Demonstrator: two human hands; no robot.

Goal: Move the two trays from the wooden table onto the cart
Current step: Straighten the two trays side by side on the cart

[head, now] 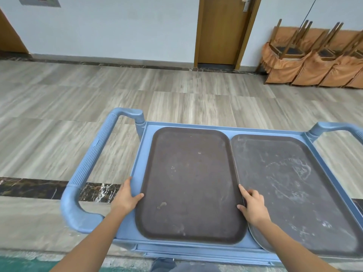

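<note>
Head view. Cart [141,171], blue plastic, top shelf directly under and ahead of both hands; ribbed push handle [92,163] out beyond the left hand, a second handle far past the right.

Brown tray [191,183]: lies flat on the shelf between the two hands; its right edge appears to overlap the neighbour slightly, so it is probably being nudged square.

Grey tray [294,185]: flat on the shelf to the outside of the right hand, scuffed white; its near corner overhangs the shelf front.

Left hand [125,199]: fingers loosely spread, thumb laid on the brown tray's left rim, the rest against its side; steadying contact, no closed grasp visible.

Right hand [253,207]: fingers half curled over the seam where the trays meet, tips on the brown tray's right rim; whether any finger hooks beneath, cannot tell.

Wooden table: not in view.

Judgement: both trays on the cart; only final alignment and letting go remain.

Beyond the hands: door [222,30]; stacked chairs [314,55] far right.
</note>
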